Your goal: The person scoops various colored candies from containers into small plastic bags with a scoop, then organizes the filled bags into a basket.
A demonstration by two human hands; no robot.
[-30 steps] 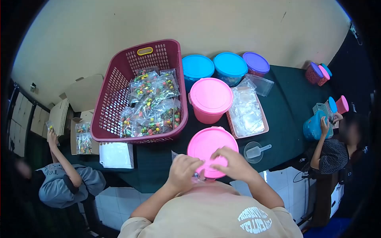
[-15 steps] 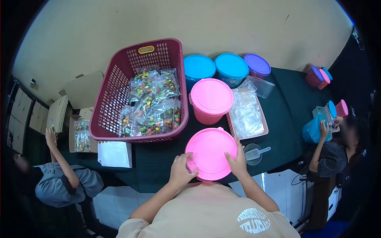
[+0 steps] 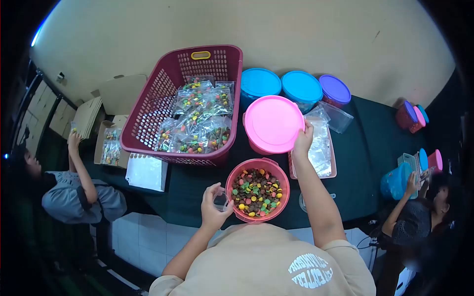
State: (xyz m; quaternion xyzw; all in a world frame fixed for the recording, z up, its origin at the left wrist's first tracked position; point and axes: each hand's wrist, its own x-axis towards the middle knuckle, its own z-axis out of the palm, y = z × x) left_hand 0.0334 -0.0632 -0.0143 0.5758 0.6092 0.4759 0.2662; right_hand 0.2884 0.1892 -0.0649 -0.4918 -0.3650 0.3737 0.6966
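Note:
A pink tub stands uncovered before me, filled with multicoloured candies. My left hand is at its left side, fingers curled around a small clear cup. My right hand grips the right edge of a pink lid, which is over the other pink tub behind. Whether the lid rests on that tub cannot be made out. Left of it, a maroon basket holds candy packets.
Blue-lidded tubs and a purple-lidded tub line the back. A tray of clear bags lies right, a white stack left. Co-workers sit at the left and right; smaller tubs stand far right.
The lid has come off the near tub, showing the candies inside. My right hand has moved forward with it to the rear pink tub. My left hand has shifted slightly left with the cup.

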